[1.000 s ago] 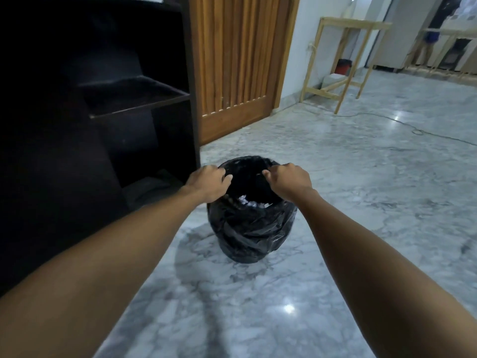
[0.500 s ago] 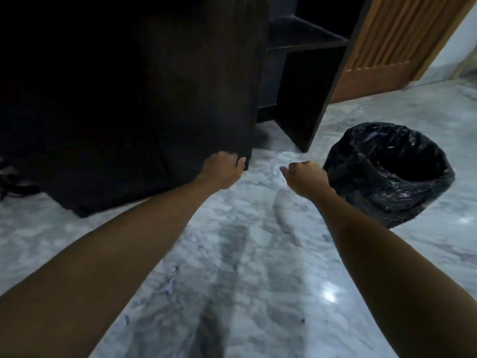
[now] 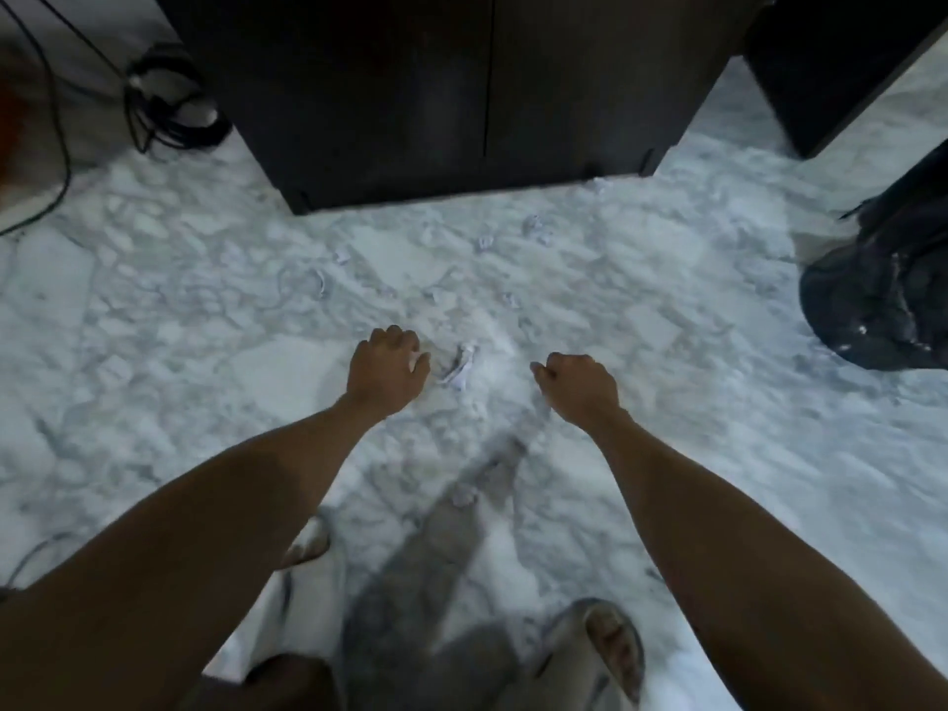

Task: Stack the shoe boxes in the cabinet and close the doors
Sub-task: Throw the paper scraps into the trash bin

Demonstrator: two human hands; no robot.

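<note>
The dark cabinet (image 3: 410,94) stands ahead on the marble floor, its two doors closed with a thin seam between them. No shoe boxes are in view. My left hand (image 3: 387,369) hovers over the floor with fingers curled, holding nothing that I can see. My right hand (image 3: 579,384) hangs beside it in a loose fist, also empty. A crumpled scrap of white paper (image 3: 459,366) lies on the floor between the two hands, just right of the left one.
A bin lined with a black bag (image 3: 882,300) stands at the right edge. A second dark unit (image 3: 821,69) is at the top right. Black cables (image 3: 169,110) coil on the floor left of the cabinet. Several small paper scraps (image 3: 536,228) dot the floor. My sandalled feet (image 3: 613,654) show below.
The view has swung left and down, from the black bin to the closed cabinet front and floor. Both hands let go of the bin's rim and now hang curled over the floor.
</note>
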